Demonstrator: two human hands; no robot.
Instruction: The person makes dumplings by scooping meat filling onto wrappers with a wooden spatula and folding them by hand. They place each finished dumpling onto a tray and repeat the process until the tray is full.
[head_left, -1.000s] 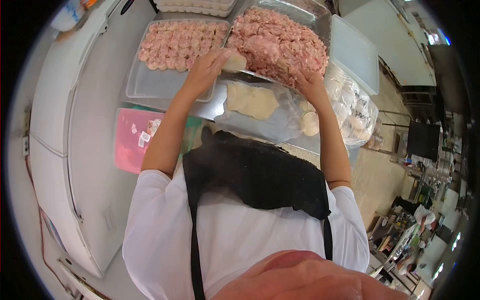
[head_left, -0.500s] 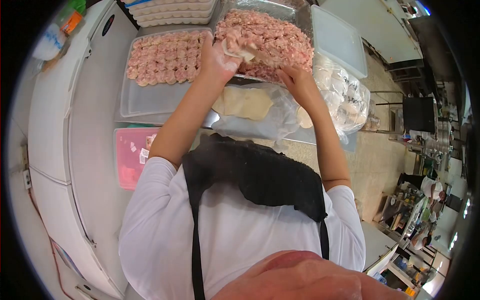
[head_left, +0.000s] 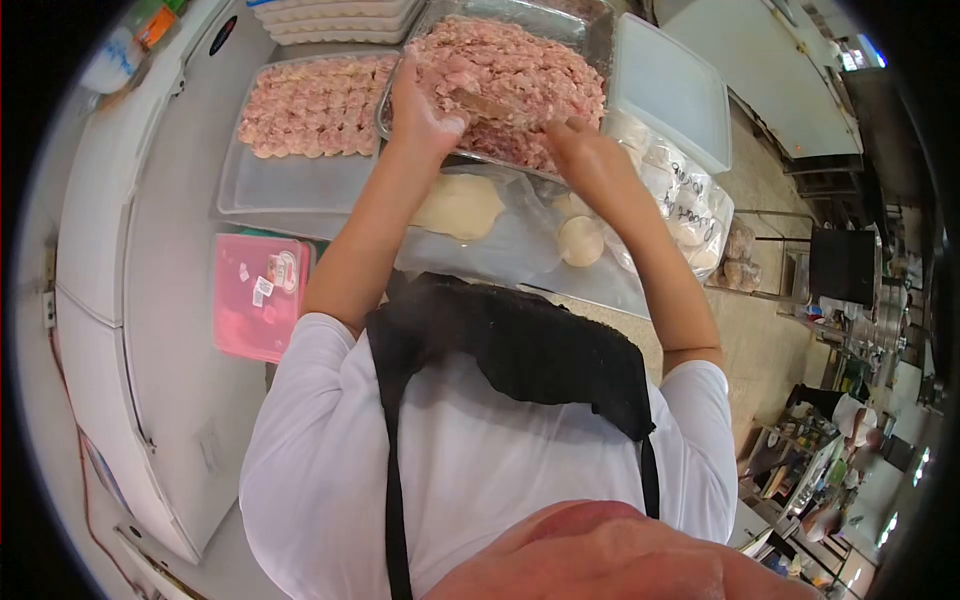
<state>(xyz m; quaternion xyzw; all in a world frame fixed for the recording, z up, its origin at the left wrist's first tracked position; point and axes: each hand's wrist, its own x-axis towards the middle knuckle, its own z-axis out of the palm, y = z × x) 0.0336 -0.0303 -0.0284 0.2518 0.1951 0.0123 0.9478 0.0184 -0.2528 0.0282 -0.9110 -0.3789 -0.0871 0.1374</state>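
Currently filling, I judge: your right hand (head_left: 590, 160) has its grip closed on the stick (head_left: 490, 103) over the minced meat (head_left: 520, 65), while your left hand (head_left: 425, 115) is curled with its grip unreadable; the next move likely calls for a small, steady scoop.

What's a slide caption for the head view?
Left hand and right hand at a metal tray of minced filling, beside shaped dumplings.

Both arms are stretching forward and slightly inward, elbows bending a little. Left hand (head_left: 425, 112) is cupping, fingers curling in, palm facing right. Right hand (head_left: 585, 155) is showing its back, knuckles up, fingertips dipping out of sight. Hands are sitting near each other, apart.
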